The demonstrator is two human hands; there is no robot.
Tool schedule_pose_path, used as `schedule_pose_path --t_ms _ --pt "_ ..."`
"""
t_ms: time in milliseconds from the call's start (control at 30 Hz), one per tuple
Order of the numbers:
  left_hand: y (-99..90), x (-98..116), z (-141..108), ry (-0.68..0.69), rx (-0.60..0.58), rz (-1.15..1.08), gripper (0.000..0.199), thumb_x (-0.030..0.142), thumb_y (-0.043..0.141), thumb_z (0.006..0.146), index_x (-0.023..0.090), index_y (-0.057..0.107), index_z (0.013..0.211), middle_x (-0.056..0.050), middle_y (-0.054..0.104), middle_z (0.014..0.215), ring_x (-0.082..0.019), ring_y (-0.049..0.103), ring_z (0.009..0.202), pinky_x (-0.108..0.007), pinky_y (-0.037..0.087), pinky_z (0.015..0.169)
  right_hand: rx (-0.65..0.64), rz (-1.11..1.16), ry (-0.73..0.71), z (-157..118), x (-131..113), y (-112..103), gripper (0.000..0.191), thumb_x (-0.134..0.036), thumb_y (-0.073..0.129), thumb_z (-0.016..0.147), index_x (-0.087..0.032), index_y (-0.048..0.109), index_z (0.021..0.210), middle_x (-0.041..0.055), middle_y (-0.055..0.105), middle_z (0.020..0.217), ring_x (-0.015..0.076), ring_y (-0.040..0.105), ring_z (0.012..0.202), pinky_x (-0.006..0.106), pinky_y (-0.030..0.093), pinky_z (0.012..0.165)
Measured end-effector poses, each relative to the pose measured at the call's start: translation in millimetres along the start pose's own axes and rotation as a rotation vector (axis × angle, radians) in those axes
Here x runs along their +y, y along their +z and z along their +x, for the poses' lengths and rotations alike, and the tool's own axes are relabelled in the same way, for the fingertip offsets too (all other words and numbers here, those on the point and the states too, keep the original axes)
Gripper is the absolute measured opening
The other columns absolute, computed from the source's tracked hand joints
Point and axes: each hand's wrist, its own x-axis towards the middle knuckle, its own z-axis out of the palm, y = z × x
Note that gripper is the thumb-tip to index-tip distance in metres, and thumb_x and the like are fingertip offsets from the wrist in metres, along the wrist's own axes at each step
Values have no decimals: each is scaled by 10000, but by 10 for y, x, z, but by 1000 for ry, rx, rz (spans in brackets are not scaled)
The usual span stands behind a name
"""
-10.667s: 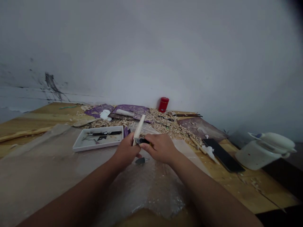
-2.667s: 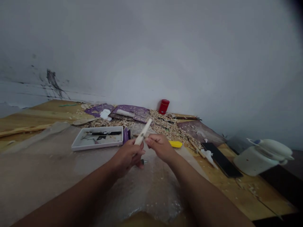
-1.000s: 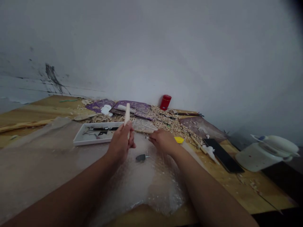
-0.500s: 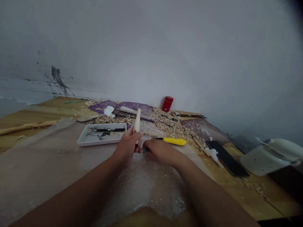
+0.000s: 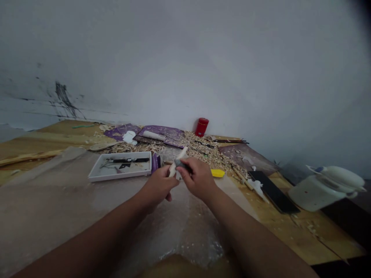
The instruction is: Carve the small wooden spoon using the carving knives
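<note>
My left hand (image 5: 160, 184) is closed around the lower end of a pale carved wooden stick (image 5: 182, 152), which tilts up and to the right. In my right hand (image 5: 200, 178) is a dark grey piece of what looks like sandpaper (image 5: 182, 165), pinched by thumb and fingers and pressed against the wood. A yellow utility knife (image 5: 218, 173) lies just beyond the right hand, partly hidden by it. Left of my hands sits a white tray (image 5: 92, 172) holding dark slim tools (image 5: 130, 160).
Bubble wrap (image 5: 66, 204) covers the wooden table (image 5: 290, 239). Wood shavings (image 5: 199, 148) heap toward the wall, beside purple sheets (image 5: 174, 135) and a red canister (image 5: 201, 127). At right are a black phone-like slab (image 5: 272, 193) and a white lidded pot (image 5: 313, 193).
The stick has swung from nearly upright to leaning right. My right hand has risen from below, bringing the grey sandpaper onto the wood. It now covers more of the yellow knife.
</note>
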Motion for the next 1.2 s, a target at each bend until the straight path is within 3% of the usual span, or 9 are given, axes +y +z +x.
schedule_pose_path --t_ms 100,200,267,367,533,700,867,1033,1200 --pt "-3 -25 5 -11 -8 13 86 154 466 611 178 442 689 43 367 573 -64 364 419 -178 370 311 18 -51 -19 -3 33 -10 208 -316 439 806 -169 538 915 42 598 793 145 540 736 245 383 672" --pt "-2 -44 7 -16 17 -4 108 150 498 587 180 406 634 51 332 548 -58 350 401 -172 357 306 112 -112 133 8 73 -33 219 -326 427 808 -169 543 907 42 595 759 141 541 690 241 381 636" --pt "-7 -51 11 -13 42 -31 99 148 498 585 182 422 640 50 339 547 -61 353 401 -176 355 308 54 -89 146 9 55 -33 225 -336 423 808 -172 545 902 39 593 746 139 540 682 237 379 629" --pt "-19 -57 19 0 56 -56 98 140 481 586 184 476 673 43 374 556 -70 366 409 -186 359 312 -95 -24 42 7 8 -23 224 -340 428 806 -179 545 908 37 599 777 140 542 716 237 377 655" --pt "-16 -60 20 -12 60 2 124 132 506 560 182 473 669 49 350 532 -74 362 401 -186 352 295 96 -103 160 18 43 -32 213 -334 430 804 -172 544 883 33 593 726 132 533 634 230 375 597" --pt "-27 -43 25 1 115 1 171 115 473 559 179 491 716 43 359 548 -78 380 421 -177 361 306 -38 -42 43 14 12 -24 195 -326 455 794 -176 546 879 18 587 711 122 525 624 218 368 588" --pt "-13 -58 21 -42 79 42 160 116 485 546 176 489 695 48 369 531 -67 361 380 -173 338 290 81 -124 129 22 29 -25 211 -320 443 799 -166 552 893 36 597 739 132 534 641 230 370 600" --pt "-10 -64 20 -21 55 30 161 109 467 546 174 499 690 42 379 541 -70 376 412 -163 352 304 -74 -50 43 13 28 -7 203 -328 451 792 -178 552 884 30 601 753 134 541 671 225 372 619" --pt "-66 -46 57 -14 116 22 131 109 515 536 171 421 603 51 360 526 -65 375 412 -173 366 327 116 -99 378 93 419 -114 219 -348 478 768 -168 558 864 14 582 670 131 520 589 227 361 553"
